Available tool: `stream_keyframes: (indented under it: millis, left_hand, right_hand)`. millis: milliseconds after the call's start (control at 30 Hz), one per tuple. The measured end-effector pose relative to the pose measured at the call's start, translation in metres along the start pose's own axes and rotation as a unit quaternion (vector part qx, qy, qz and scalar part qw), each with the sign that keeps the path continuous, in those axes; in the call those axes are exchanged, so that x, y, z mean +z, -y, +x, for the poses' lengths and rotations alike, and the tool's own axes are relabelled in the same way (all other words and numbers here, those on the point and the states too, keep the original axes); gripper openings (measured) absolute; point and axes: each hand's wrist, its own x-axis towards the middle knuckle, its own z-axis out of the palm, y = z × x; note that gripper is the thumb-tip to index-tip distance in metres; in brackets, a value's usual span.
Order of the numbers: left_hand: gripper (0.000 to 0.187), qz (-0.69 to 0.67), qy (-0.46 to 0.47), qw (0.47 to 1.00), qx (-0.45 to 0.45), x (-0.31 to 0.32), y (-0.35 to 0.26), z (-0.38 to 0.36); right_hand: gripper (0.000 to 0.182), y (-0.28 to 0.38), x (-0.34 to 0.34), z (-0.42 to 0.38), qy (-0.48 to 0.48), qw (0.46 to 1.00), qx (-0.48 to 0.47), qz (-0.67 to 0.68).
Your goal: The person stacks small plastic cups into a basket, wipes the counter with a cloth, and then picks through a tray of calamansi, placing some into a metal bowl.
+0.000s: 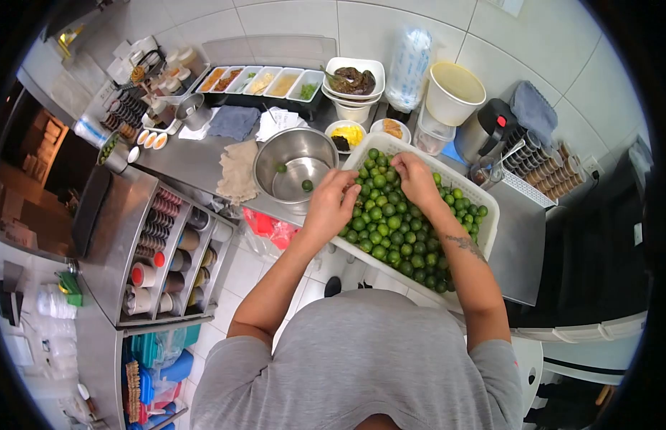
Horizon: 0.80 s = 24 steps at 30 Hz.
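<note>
A white perforated basket (488, 233) is heaped with small green limes (390, 222). My left hand (331, 204) is over the basket's left rim, its fingers curled toward the thumb; whatever lies inside them is hidden. Among the limes at the far side, my right hand (417, 183) reaches down with fingers bent together, and its fingertips touch the fruit; I cannot make out what they grip. Left of the basket stands a steel bowl (265, 168) with two limes (307, 185) visible in it.
A beige cloth (238, 172) lies left of the bowl. Behind are a row of ingredient trays (265, 80), stacked white tubs (354, 89), a white bucket (454, 93) and a steel jug (485, 129). A cup rack (176, 254) stands at left.
</note>
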Motion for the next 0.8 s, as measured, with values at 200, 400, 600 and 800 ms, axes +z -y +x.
stream_keyframes:
  millis: [200,400,600,800]
  left_hand:
    - [0.018,-0.003,-0.001,1.000,0.024,0.028,0.027,0.010]
    - [0.019,-0.122,0.035,0.992,-0.022,0.039,0.033,0.014]
    - [0.017,-0.239,0.151,0.950,-0.133,0.042,0.020,0.013]
    - [0.014,-0.360,0.147,0.903,-0.182,0.045,0.022,0.009]
  right_hand:
    - [0.034,0.014,-0.014,-0.013,0.053,0.989,-0.115,-0.080]
    - [0.045,0.051,-0.031,-0.035,0.022,0.992,-0.002,0.125]
    - [0.046,0.056,-0.028,-0.054,0.001,0.985,-0.009,0.172]
    - [0.033,0.056,-0.027,-0.056,0.003,0.970,0.008,0.243]
